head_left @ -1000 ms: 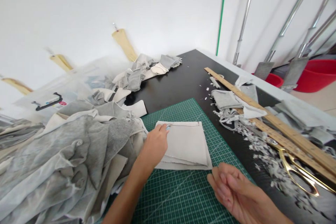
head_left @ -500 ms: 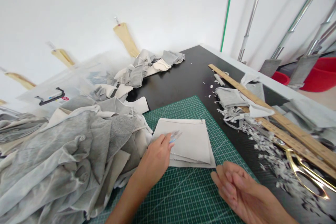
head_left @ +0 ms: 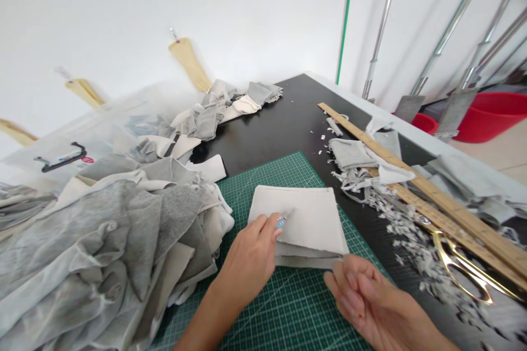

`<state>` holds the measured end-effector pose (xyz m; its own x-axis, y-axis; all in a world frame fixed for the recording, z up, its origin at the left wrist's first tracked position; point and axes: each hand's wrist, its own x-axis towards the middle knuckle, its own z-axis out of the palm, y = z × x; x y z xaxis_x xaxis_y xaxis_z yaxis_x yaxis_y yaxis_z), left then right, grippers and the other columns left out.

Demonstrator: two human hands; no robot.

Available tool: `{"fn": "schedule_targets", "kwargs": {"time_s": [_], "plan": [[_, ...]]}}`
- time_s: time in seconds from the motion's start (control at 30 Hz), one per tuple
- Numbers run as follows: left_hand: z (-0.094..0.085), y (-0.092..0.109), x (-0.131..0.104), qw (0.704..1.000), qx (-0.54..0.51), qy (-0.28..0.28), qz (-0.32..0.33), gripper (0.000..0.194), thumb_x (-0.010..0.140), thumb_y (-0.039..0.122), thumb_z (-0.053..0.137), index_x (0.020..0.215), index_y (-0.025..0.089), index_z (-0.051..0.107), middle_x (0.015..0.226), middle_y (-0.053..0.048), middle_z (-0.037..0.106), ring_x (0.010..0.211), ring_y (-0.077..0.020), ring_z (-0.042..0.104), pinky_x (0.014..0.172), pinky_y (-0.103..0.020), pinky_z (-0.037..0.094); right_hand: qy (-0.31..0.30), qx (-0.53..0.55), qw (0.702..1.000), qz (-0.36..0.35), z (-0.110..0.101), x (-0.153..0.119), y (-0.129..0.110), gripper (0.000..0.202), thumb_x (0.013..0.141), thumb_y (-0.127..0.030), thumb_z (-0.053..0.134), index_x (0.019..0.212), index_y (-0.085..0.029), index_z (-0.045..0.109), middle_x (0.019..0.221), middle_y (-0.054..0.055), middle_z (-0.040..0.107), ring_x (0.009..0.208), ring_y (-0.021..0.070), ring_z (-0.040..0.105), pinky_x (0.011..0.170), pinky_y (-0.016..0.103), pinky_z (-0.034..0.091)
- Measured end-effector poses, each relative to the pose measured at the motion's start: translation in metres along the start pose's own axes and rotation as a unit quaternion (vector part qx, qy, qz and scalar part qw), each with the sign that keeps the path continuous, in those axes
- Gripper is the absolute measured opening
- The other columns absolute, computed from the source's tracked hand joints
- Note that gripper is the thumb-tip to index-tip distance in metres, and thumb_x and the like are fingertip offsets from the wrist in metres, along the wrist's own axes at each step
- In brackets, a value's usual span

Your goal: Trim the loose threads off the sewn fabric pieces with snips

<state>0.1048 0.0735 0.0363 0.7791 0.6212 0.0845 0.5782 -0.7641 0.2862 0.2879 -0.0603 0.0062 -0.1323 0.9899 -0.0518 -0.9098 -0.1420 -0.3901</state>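
Small thread snips (head_left: 283,221) with a light blue handle stick out from the closed fingers of my left hand (head_left: 253,258). Their blades are blurred and lie over a folded off-white fabric piece (head_left: 308,214) on the green cutting mat (head_left: 284,312). At the near right corner of that fabric is my right hand (head_left: 368,299). Its fingers are curled, with thumb and forefinger closed on the corner. The fabric's near edge is lifted a little, and its layers show apart there.
A big heap of grey and off-white fabric (head_left: 123,241) lies on the left, before a clear plastic bin (head_left: 102,137). To the right are wooden rulers (head_left: 370,140), gold-handled scissors (head_left: 453,263), fabric scraps (head_left: 352,153) and shredded bits (head_left: 405,238) on the black table (head_left: 263,140).
My left hand and the snips have moved slightly right over the fabric. My right hand has come onto the fabric's near right corner, and the near edge has risen. The camera view has shifted slightly.
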Motion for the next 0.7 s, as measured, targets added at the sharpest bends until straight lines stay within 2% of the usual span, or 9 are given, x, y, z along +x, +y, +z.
{"fn": "schedule_targets", "kwargs": {"time_s": [0.17, 0.3, 0.43, 0.5, 0.53, 0.57, 0.6, 0.63, 0.7], "plan": [[-0.009, -0.014, -0.009, 0.999, 0.005, -0.001, -0.032, 0.037, 0.108, 0.026, 0.035, 0.138, 0.017, 0.054, 0.117, -0.012, 0.068, 0.096, -0.0270, 0.069, 0.088, -0.047, 0.059, -0.006, -0.015, 1.000, -0.004, 0.002, -0.001, 0.001, 0.025, 0.087, -0.033, 0.085, 0.073, -0.017, 0.072, 0.062, -0.002, 0.051, 0.059, 0.0081, 0.049, 0.056, 0.014, 0.042], [-0.013, -0.031, -0.027, 0.999, 0.004, 0.010, -0.052, 0.038, 0.107, 0.030, 0.039, 0.135, 0.018, 0.061, 0.121, -0.014, 0.071, 0.102, -0.0294, 0.072, 0.089, -0.047, 0.060, 0.031, -0.048, 0.998, -0.006, 0.001, 0.000, 0.002, 0.028, 0.086, -0.034, 0.086, 0.070, -0.016, 0.072, 0.065, 0.001, 0.059, 0.061, 0.0086, 0.054, 0.057, 0.016, 0.045], [-0.028, -0.044, -0.045, 0.996, -0.031, 0.057, -0.059, 0.037, 0.105, 0.041, 0.048, 0.132, 0.025, 0.066, 0.129, -0.008, 0.073, 0.115, -0.0274, 0.071, 0.102, -0.044, 0.056, 0.074, -0.152, 0.985, -0.021, 0.004, 0.002, 0.003, 0.029, 0.085, -0.039, 0.086, 0.072, -0.016, 0.073, 0.066, 0.002, 0.065, 0.061, 0.0096, 0.058, 0.059, 0.018, 0.048], [-0.039, -0.048, -0.047, 0.991, -0.062, 0.091, -0.075, 0.038, 0.104, 0.045, 0.050, 0.134, 0.028, 0.065, 0.133, -0.005, 0.071, 0.119, -0.0251, 0.069, 0.102, -0.039, 0.056, 0.093, -0.271, 0.957, -0.052, 0.007, 0.001, 0.003, 0.031, 0.091, -0.042, 0.079, 0.073, -0.017, 0.073, 0.066, 0.003, 0.067, 0.061, 0.0117, 0.060, 0.058, 0.021, 0.050], [-0.044, -0.049, -0.044, 0.987, -0.088, 0.103, -0.086, 0.038, 0.103, 0.046, 0.052, 0.134, 0.030, 0.065, 0.133, -0.003, 0.071, 0.118, -0.0239, 0.069, 0.099, -0.036, 0.057, 0.104, -0.355, 0.924, -0.096, 0.008, 0.000, 0.004, 0.029, 0.094, -0.040, 0.076, 0.076, -0.018, 0.074, 0.067, 0.003, 0.069, 0.062, 0.0132, 0.062, 0.059, 0.023, 0.052], [-0.047, -0.050, -0.041, 0.978, -0.129, 0.123, -0.105, 0.037, 0.101, 0.048, 0.056, 0.131, 0.031, 0.068, 0.129, -0.002, 0.073, 0.114, -0.0236, 0.070, 0.096, -0.034, 0.057, 0.109, -0.450, 0.872, -0.157, 0.009, -0.001, 0.004, 0.022, 0.097, -0.034, 0.072, 0.081, -0.019, 0.075, 0.072, 0.004, 0.071, 0.066, 0.0151, 0.065, 0.063, 0.026, 0.054], [-0.048, -0.051, -0.036, 0.970, -0.170, 0.124, -0.120, 0.037, 0.099, 0.050, 0.059, 0.128, 0.031, 0.071, 0.123, -0.002, 0.076, 0.106, -0.0231, 0.072, 0.093, -0.033, 0.057, 0.103, -0.544, 0.801, -0.229, 0.009, -0.002, 0.004, 0.013, 0.098, -0.026, 0.068, 0.089, -0.020, 0.076, 0.081, 0.005, 0.074, 0.076, 0.0176, 0.068, 0.071, 0.029, 0.057], [-0.047, -0.052, -0.030, 0.962, -0.206, 0.122, -0.131, 0.037, 0.097, 0.051, 0.061, 0.124, 0.029, 0.074, 0.112, -0.002, 0.078, 0.094, -0.0222, 0.072, 0.087, -0.032, 0.057, 0.089, -0.626, 0.717, -0.294, 0.007, -0.004, 0.004, 0.013, 0.098, -0.016, 0.065, 0.101, -0.021, 0.076, 0.094, 0.006, 0.077, 0.090, 0.0203, 0.071, 0.083, 0.033, 0.059], [-0.040, -0.053, -0.018, 0.950, -0.253, 0.114, -0.145, 0.042, 0.095, 0.054, 0.061, 0.121, 0.024, 0.076, 0.086, -0.003, 0.077, 0.070, -0.0187, 0.065, 0.071, -0.029, 0.055, 0.050, -0.738, 0.568, -0.360, 0.002, -0.005, 0.004, 0.039, 0.096, -0.005, 0.058, 0.129, -0.023, 0.068, 0.127, 0.009, 0.072, 0.123, 0.0247, 0.064, 0.109, 0.044, 0.051]]}}
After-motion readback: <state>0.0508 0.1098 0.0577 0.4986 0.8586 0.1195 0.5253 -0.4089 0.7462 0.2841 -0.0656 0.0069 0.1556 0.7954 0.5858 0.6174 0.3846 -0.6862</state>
